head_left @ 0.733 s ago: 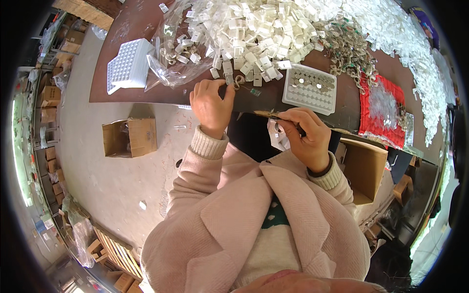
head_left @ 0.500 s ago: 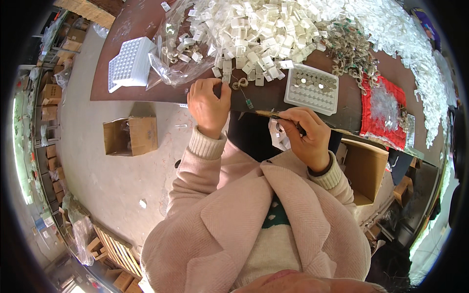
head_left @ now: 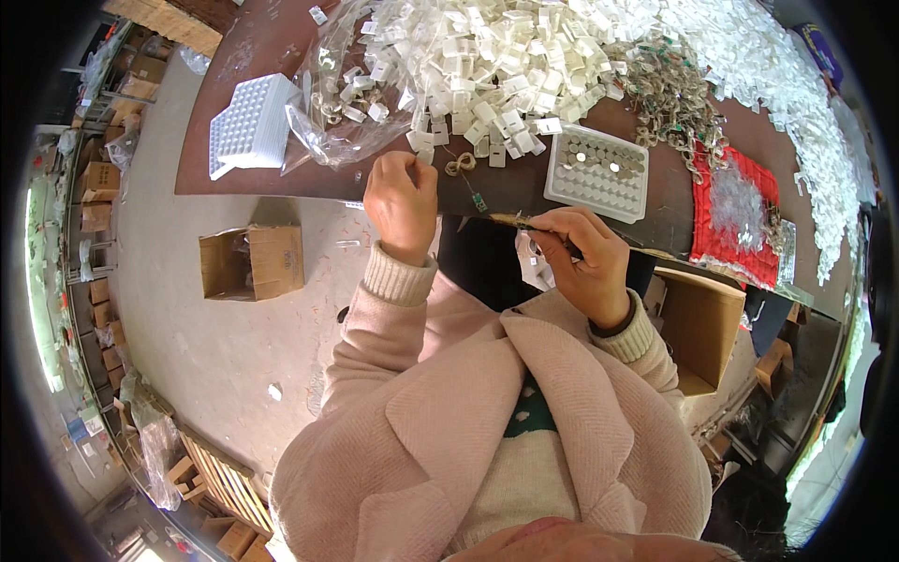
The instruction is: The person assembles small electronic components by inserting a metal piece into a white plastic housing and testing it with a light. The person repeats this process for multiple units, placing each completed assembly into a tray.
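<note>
Head view: left hand point(head_left: 401, 208) and right hand point(head_left: 582, 258) at the tabletop's point(head_left: 515, 183) front edge.
Fingers of both curl narrow; whether they grip anything, I cannot tell. Between them, by that edge, lies a green circuit board point(head_left: 479, 201); a hand catching its coiled wire point(head_left: 461, 165) could drag it off.

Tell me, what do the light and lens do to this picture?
In the head view, the brown table shows a bowed front edge; in the head view, the clear bag glints, and the whitish heap at right looks washed out.
</note>
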The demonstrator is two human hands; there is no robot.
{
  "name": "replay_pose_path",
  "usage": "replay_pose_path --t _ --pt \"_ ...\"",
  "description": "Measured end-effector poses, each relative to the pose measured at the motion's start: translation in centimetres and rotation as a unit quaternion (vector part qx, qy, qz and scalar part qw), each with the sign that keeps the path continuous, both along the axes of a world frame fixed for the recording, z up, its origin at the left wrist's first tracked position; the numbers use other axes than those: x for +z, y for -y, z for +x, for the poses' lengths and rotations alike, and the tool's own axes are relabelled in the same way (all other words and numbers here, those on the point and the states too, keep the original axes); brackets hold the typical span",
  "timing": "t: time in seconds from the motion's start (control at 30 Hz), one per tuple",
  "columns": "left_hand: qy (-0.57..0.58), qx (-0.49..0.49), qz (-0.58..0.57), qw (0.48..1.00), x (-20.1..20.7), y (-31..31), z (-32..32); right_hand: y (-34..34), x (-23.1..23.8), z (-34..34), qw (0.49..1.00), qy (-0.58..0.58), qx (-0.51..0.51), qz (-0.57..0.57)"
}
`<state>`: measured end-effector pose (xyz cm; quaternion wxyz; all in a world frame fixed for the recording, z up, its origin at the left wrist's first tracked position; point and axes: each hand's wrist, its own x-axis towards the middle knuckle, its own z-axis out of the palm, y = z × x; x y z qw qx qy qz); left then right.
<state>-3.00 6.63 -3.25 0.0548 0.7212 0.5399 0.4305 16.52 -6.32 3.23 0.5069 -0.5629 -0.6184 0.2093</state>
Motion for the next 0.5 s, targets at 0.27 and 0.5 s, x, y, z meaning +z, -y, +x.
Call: replay_pose_path --t 0.27,0.5 --pt "0.214 -0.161 -0.133 0.954 4.0 6.3 3.5 0.1 0.8 -0.7 0.9 -0.408 0.129 -0.08" --pt "0.437 -0.34 -0.32 0.768 4.5 7.1 5.3 0.3 1.0 0.0 0.904 -0.419 0.083 -0.028"
